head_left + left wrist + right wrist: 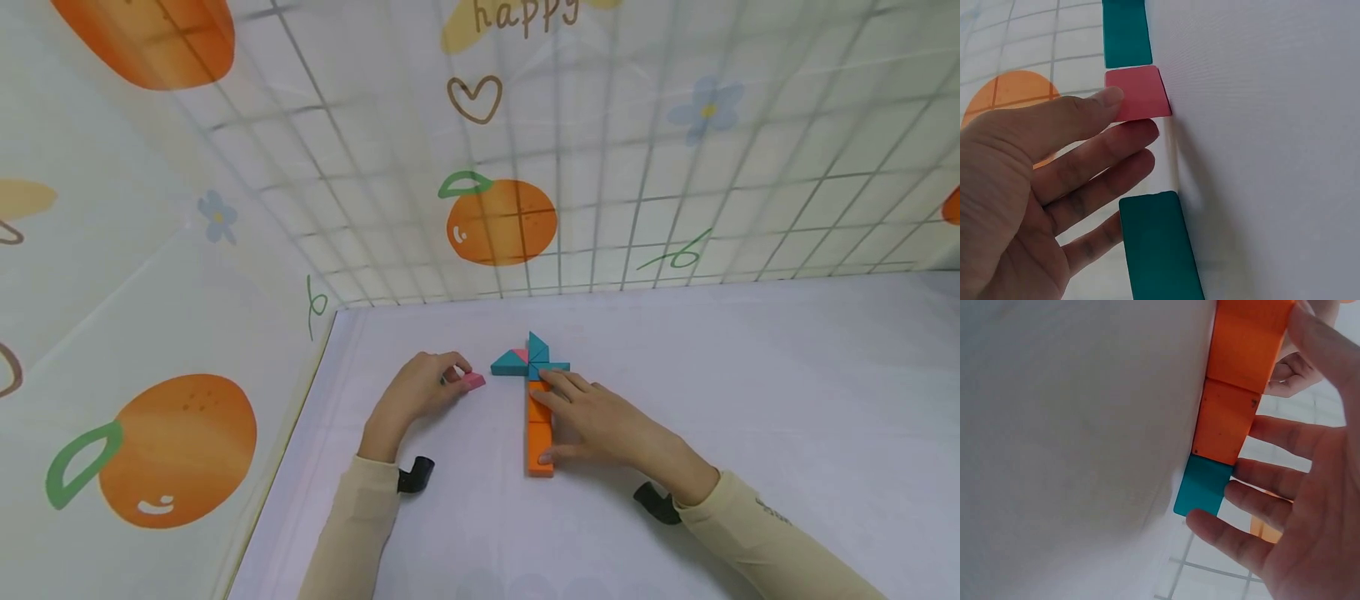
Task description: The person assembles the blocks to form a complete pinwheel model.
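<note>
My left hand (423, 385) pinches a small pink block (473, 381) with sloping sides, just left of the block figure. In the left wrist view, the thumb lies on that pink block (1138, 94), and a teal block (1163, 250) stands by the little finger. My right hand (600, 421) rests along the figure with fingers spread, touching its sides and top. Two orange blocks (540, 442) form the figure's stem. Above them are a teal block (1204, 484), teal triangles (537, 346), a teal left wing (510, 364) and a pink piece (521, 355).
A white tabletop (787, 417) lies under everything. Printed cloth walls with oranges and a grid (600, 167) rise at the back and left. Black wrist cameras (417, 475) hang by both sleeves, close above the table.
</note>
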The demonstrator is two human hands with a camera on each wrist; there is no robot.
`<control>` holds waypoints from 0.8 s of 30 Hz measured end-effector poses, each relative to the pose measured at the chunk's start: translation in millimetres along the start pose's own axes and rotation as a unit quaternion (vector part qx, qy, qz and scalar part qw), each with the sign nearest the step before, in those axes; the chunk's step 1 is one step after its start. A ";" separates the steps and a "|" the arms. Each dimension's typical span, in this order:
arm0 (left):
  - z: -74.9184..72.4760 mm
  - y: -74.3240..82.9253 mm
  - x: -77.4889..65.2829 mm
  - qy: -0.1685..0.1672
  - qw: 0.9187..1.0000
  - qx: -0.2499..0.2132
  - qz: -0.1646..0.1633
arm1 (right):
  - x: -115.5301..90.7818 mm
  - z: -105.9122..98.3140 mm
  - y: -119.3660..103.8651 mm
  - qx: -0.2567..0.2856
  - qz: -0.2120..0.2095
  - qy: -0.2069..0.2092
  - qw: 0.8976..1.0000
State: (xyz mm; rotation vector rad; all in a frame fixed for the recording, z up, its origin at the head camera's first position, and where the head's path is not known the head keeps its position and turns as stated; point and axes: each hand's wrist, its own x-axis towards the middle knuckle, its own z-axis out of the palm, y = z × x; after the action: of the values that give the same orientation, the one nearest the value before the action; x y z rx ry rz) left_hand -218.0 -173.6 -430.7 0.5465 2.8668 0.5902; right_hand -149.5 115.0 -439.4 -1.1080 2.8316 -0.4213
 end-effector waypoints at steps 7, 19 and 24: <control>0.9 5.7 0.0 -0.001 1.000 -0.006 0.024 | 0.4 -1.7 -2.0 0.001 -0.001 0.001 1.000; -5.5 1.9 -1.9 0.003 0.999 -0.017 0.051 | 0.9 -1.0 -1.8 0.004 -0.002 0.001 1.000; -4.1 5.3 -1.3 -0.009 0.999 -0.026 0.041 | 0.8 -0.3 -1.3 0.009 0.002 0.000 1.000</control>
State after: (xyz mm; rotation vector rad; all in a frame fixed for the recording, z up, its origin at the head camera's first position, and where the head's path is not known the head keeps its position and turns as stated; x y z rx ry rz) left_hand -216.0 -171.0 -424.7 0.6596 2.8139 0.6675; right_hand -149.3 113.6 -438.7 -1.0994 2.8237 -0.4449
